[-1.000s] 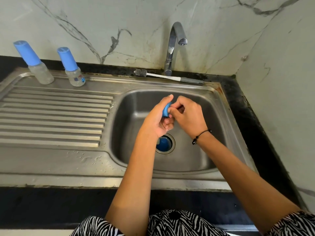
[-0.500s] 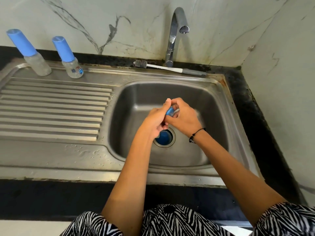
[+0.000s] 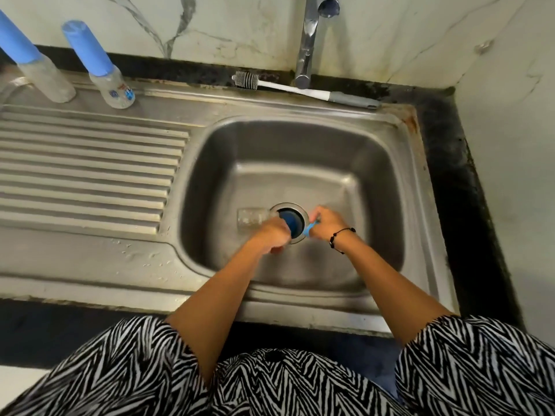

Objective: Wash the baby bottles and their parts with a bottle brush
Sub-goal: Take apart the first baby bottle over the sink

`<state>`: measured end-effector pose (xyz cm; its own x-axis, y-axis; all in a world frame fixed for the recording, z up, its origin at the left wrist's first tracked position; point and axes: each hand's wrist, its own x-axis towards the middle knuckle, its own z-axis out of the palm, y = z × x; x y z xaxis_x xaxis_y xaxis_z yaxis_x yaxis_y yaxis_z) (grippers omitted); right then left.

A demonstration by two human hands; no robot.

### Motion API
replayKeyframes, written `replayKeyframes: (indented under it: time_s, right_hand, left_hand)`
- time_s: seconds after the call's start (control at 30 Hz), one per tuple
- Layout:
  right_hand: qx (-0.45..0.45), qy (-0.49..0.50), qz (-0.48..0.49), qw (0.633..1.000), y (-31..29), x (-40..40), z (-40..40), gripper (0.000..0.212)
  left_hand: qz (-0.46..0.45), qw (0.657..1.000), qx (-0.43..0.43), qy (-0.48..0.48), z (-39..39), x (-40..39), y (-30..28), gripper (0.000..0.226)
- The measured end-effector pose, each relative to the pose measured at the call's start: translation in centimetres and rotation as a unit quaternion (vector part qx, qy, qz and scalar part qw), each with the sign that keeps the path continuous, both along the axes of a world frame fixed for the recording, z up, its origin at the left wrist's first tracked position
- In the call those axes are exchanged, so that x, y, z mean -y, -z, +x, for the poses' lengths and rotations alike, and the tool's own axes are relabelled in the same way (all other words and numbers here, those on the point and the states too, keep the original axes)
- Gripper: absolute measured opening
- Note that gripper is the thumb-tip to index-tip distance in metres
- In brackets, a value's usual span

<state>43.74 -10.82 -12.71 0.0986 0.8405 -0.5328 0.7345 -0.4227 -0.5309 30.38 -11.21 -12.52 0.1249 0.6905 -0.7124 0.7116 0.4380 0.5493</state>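
Head view: left grip (image 3: pixel 274 234) round clear bottle (image 3: pixel 252 219), right grip (image 3: pixel 326 225) pinching blue ring (image 3: pixel 309 229), brush (image 3: pixel 303 91) behind.

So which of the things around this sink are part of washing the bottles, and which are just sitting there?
Part of the job:
- clear bottle held by the left hand
- blue ring in the right hand
- two capped bottles on the drainboard
- bottle brush behind the basin
- tap

Just there:
- blue drain strainer
- bracelet
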Motion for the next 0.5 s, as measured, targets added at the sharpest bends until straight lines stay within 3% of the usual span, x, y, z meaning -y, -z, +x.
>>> replayKeyframes:
  time_s: [0.1, 0.2, 0.3, 0.5]
  right_hand:
    - [0.097, -0.084, -0.026, 0.991, 1.6, -0.4, 0.4, 0.007]
    - [0.146, -0.137, -0.037, 0.979, 3.2, -0.8, 1.0, 0.026]
    - [0.186, -0.178, -0.032, 0.966, 4.0, -0.8, 1.4, 0.030]
    - [0.215, -0.210, -0.059, 0.952, 4.4, -0.6, 1.6, 0.032]
  left_hand:
    - [0.020, 0.986, -0.098, 0.132, 1.0, -0.3, 0.7, 0.030]
    - [0.020, 0.970, -0.122, 0.210, 1.8, -0.6, 0.9, 0.034]
    - [0.010, 0.965, -0.137, 0.222, 2.4, -0.6, 1.4, 0.048]
    - [0.029, 0.956, -0.157, 0.246, 3.0, -0.5, 2.0, 0.037]
